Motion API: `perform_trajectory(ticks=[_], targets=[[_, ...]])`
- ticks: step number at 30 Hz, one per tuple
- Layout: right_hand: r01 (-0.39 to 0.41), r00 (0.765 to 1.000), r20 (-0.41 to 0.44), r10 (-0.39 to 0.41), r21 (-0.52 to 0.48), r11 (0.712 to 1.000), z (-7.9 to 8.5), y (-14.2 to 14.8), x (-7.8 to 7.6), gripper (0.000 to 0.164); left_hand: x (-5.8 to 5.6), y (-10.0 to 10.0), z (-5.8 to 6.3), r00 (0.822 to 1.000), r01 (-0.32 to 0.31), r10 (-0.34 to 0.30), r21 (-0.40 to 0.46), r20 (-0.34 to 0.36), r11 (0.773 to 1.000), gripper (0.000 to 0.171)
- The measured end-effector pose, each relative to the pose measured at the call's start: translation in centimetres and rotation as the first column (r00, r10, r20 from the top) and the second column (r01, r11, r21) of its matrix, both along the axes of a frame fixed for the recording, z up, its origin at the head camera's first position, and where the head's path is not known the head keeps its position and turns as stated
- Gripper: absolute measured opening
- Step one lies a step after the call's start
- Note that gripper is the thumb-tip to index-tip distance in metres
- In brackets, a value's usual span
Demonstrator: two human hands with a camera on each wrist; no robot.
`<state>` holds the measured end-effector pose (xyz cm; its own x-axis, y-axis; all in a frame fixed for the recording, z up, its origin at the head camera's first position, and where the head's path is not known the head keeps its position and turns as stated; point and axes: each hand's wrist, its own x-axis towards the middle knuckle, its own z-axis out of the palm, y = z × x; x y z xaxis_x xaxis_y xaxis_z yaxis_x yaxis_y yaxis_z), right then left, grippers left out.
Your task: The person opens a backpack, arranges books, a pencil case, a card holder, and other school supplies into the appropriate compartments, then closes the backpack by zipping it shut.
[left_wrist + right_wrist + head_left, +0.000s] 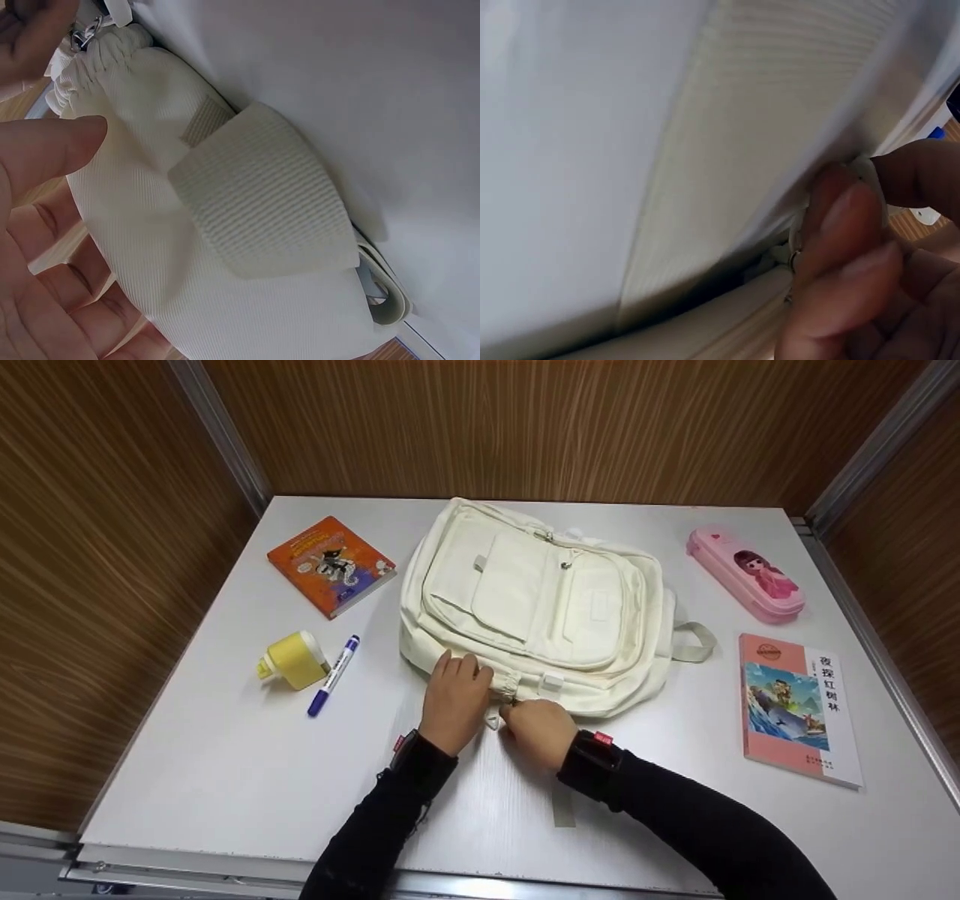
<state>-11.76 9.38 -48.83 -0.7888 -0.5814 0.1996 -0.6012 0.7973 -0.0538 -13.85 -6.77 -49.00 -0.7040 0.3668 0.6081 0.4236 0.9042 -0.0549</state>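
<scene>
A cream backpack (517, 592) lies on the table with its front pockets facing up. My left hand (456, 701) grips its near side beside a gathered side pocket (112, 64). In the left wrist view, the thumb and bent fingers lie along the fabric's edge, near a wide webbing strap (262, 195). My right hand (538, 731) is just to the right, at the same near side. Its thumb and forefinger pinch a small pale tab (871, 184) close to a metal ring (793, 261); the fingers partly hide the tab. A pale triangular piece (492, 721) shows between the hands.
Left of the backpack lie an orange book (330, 566), a yellow-and-white bottle (296, 660) and a blue marker (334, 675). On the right are a pink pencil case (746, 574) and a pink-and-white book (799, 709). Wood-grain panels (525, 427) enclose the table.
</scene>
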Motion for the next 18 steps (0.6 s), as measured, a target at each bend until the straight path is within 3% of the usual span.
perform_trajectory(ticks=[6, 11, 18], targets=[[-0.001, 0.997, 0.082, 0.005, -0.055, 0.998, 1.3, 1.3, 0.6, 0.011, 0.0, 0.0, -0.2, 1.000, 0.017, -0.016, 0.020, -0.027, 1.000, 0.016], [0.073, 0.985, 0.163, -0.053, -0.114, 0.991, 2.2, 2.8, 1.0, 0.013, -0.1, 0.0, -0.2, 0.999, 0.017, -0.016, 0.015, -0.046, 1.000, 0.016], [0.148, 0.964, 0.238, -0.120, -0.107, 0.983, 2.8, 4.4, 0.7, 0.016, -0.1, 0.0, 0.0, 1.000, 0.001, -0.001, 0.013, -0.013, 1.000, 0.011]])
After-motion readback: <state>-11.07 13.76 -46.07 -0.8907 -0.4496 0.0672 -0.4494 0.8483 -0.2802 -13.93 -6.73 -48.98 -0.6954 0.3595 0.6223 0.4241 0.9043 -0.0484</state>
